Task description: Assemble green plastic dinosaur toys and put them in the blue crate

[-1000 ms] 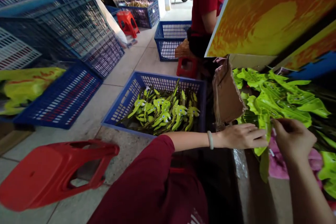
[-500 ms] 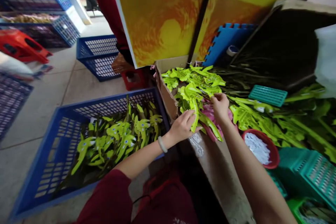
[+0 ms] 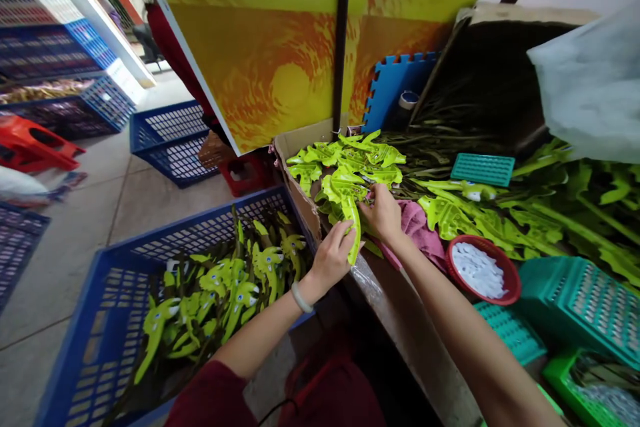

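Note:
My left hand (image 3: 331, 255) grips a lime-green plastic toy shell (image 3: 353, 227), its long curved end hanging down past the fingers. My right hand (image 3: 381, 213) is right beside it, fingers pinched together at the shell's edge; whatever they hold is hidden. Behind both hands lies a heap of similar lime-green shells (image 3: 345, 155) on the tabletop, bordered by a cardboard wall (image 3: 301, 197). A pink cloth (image 3: 419, 230) is bunched to the right of my right hand. Below my left forearm, a blue crate (image 3: 115, 280) holds green toy heads (image 3: 235, 280) with eyes on dark sticks.
Right of my arm stand a red basket (image 3: 513, 273) of small white pieces, teal baskets (image 3: 565, 287) and a bright green basket (image 3: 565, 380). A teal tray (image 3: 483, 169) lies on more green parts. A patterned yellow board (image 3: 260, 67) rises behind, partly hiding another person's red sleeve (image 3: 175, 53).
The view has swung to the right. My right hand has come closer to my left hand, which still holds the green shell; a green piece hanging between them is now mostly hidden.

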Motion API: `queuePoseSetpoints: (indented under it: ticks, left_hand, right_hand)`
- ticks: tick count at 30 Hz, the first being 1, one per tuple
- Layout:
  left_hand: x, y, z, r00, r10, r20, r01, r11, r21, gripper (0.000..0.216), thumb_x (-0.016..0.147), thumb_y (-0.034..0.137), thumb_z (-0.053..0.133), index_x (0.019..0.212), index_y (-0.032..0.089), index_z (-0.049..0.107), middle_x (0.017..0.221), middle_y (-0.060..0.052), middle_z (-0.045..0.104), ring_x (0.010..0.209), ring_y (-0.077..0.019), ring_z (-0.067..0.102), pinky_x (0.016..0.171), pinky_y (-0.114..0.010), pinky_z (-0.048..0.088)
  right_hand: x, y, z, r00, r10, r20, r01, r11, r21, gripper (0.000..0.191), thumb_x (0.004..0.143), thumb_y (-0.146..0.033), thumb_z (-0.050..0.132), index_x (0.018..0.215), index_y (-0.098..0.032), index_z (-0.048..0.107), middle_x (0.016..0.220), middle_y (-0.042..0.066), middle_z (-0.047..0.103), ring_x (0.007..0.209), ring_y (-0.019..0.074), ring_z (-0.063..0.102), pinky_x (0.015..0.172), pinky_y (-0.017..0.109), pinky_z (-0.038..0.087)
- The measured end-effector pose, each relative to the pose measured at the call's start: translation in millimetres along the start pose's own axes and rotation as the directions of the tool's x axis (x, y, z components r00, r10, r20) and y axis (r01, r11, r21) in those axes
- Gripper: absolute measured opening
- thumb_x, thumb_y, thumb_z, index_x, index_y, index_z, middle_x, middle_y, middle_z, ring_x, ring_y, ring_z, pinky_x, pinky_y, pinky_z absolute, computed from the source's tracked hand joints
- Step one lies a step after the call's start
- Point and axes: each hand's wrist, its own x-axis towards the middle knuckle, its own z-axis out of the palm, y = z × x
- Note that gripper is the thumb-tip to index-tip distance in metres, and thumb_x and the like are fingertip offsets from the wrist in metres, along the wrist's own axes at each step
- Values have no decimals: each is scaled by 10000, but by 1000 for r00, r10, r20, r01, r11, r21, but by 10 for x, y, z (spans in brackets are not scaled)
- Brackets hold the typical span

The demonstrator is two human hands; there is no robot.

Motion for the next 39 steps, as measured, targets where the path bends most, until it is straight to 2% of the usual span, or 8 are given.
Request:
queuePoseSetpoints:
  ticks: [3,5,9,17,21,26,33,39]
  left_hand:
    - [-22,1,-9,1000,4,-5,-4,1000,-3,315,976,195,626,1279,125,577,1242,-181,678,1198,-272,676,1017,-419,605]
    - [-32,-8,-21,1000,4,-5,-4,1000,-4,324,975,195,628,1288,131,574,1246,-177,679,1201,-270,676,1024,-417,602]
    - [-53,-34,-53,1000,7,-2,-7,1000,-6,330,981,205,624,1301,143,571,1244,-165,685,1203,-263,678,1030,-410,600]
    - [-144,-72,-65,996,82,26,-81,996,-32,284,978,175,621,1257,125,600,1225,-171,692,1191,-258,678,1031,-420,602]
    - [-156,-81,-63,993,112,36,-110,993,-39,273,972,131,602,1243,104,605,1224,-185,691,1193,-257,675,1036,-424,598]
    - [-105,-55,-54,990,129,51,-127,991,-42,240,985,202,618,1206,107,620,1202,-174,702,1173,-255,684,1040,-427,597]
    - [-56,-46,-15,983,169,77,-166,985,-49,244,991,196,610,1216,104,622,1222,-179,704,1190,-252,682,1064,-432,586]
    - [-65,-112,48,980,180,83,-176,983,-49,227,992,185,597,1207,119,628,1247,-186,698,1218,-255,673,1076,-451,580]
  right_hand:
    - [-29,-54,23,999,-29,42,27,999,31,99,809,-248,607,903,-225,628,998,93,685,949,254,606,846,360,481]
    - [-23,-70,10,997,-34,71,28,996,79,72,809,-232,600,856,-218,653,953,82,702,908,237,627,859,359,493]
    - [46,-31,-74,994,15,111,-36,981,193,134,816,-265,602,864,-201,710,924,72,748,851,216,677,829,353,531]
    - [213,112,-251,972,129,197,-185,935,302,244,820,-400,616,841,-172,701,691,51,717,582,183,650,586,314,536]
    - [241,72,-348,970,100,220,-154,958,241,160,765,-285,618,822,-179,724,752,55,743,677,200,684,677,332,555]
    - [294,-25,-475,977,39,211,-63,993,104,145,692,-157,621,743,-201,749,819,52,768,814,218,693,863,364,522]
    - [434,29,-531,968,91,233,-96,995,7,163,690,-177,596,777,-178,734,664,16,703,630,172,621,653,288,474]
    - [398,22,-586,978,124,167,-119,992,-39,181,652,-177,553,745,-165,708,761,54,718,709,186,617,700,306,466]
